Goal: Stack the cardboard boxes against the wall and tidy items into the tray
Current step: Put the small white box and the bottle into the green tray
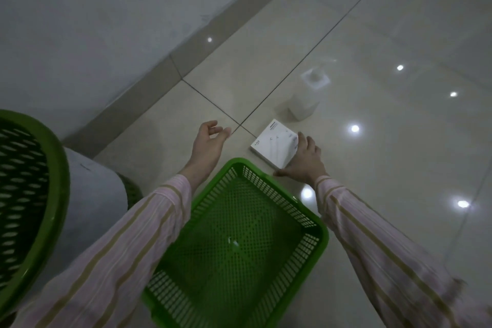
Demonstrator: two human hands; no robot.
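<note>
green tray [235, 160] nearest | right grip [306, 165] holds white box [271, 145] beside it | left grip [207, 144] loose, empty | blurred bottle [303, 106] behind box

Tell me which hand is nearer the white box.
Right. The right hand grips the white box by its right edge; the left hand hovers off to its left, touching nothing.

Pale glossy tiled floor [399, 162]: carries green mesh tray [234, 160] at 6 o'clock, flat white box [274, 142] beyond it at 1 o'clock, blurred white bottle [303, 106] farther along.
</note>
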